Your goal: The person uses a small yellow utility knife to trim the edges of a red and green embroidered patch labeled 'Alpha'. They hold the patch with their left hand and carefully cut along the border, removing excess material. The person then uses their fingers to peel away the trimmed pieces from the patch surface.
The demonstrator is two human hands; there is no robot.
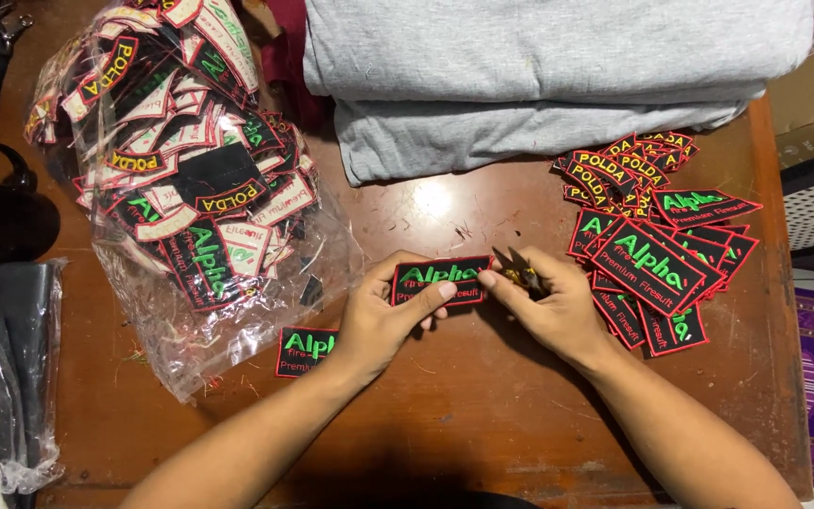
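A black rectangular patch (pixel 440 280), embroidered with green and red lettering and edged in red stitching, is held just above the surface (pixel 463 405) near the middle of the view. It is pinched at its left end by the left hand (pixel 383 316), whose fingers are closed on it, thumb laid across the face. At about 3 o'clock from the patch, the right hand (pixel 544 306) is seen touching the patch's right edge with a fingertip, while its other fingers are curled around small snips (pixel 518 269) with yellow handles and dark blades. The step in hand is judged to be the trimming of stray threads from the patch border; the next move would call for the blades to be brought flush against the edge without the red stitching being cut.

A second patch of the same kind (pixel 303 351) lies flat at 8 o'clock, close to the left wrist. At 3 o'clock a loose pile of patches (pixel 652 250) is fanned out, stiff and flat. At 10 o'clock a crinkled clear plastic bag (pixel 190 179) is filled with more patches, some showing pale backing. At 12 o'clock folded grey fabric (pixel 539 75), soft and matte, is stacked. The wooden surface is worn, glossy and strewn with thread scraps.
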